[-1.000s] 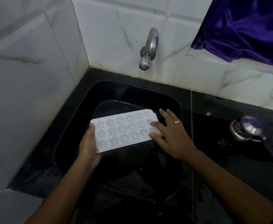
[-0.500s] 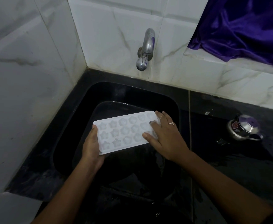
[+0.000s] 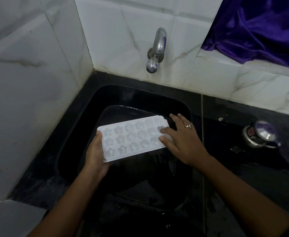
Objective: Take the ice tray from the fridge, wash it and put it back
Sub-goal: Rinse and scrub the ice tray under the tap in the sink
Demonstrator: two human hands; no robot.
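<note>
A white ice tray (image 3: 131, 138) with star- and flower-shaped cups is held above the black sink (image 3: 106, 93), cups facing up. My left hand (image 3: 95, 154) grips its left end from below, thumb on the rim. My right hand (image 3: 181, 139), with a ring on one finger, lies flat over the tray's right end, fingers spread and pressing on the cups. No water runs from the chrome tap (image 3: 154, 52) on the tiled wall above.
A dark basin or pan (image 3: 112, 112) sits inside the sink under the tray. A steel pot with a lid (image 3: 260, 134) stands on the wet black counter to the right. Purple cloth (image 3: 260, 28) hangs at the upper right. White marble tiles close the left side.
My right hand has slid across the tray's right end, its fingers spreading from the far edge back over the cups. The tray and my left hand stay nearly still.
</note>
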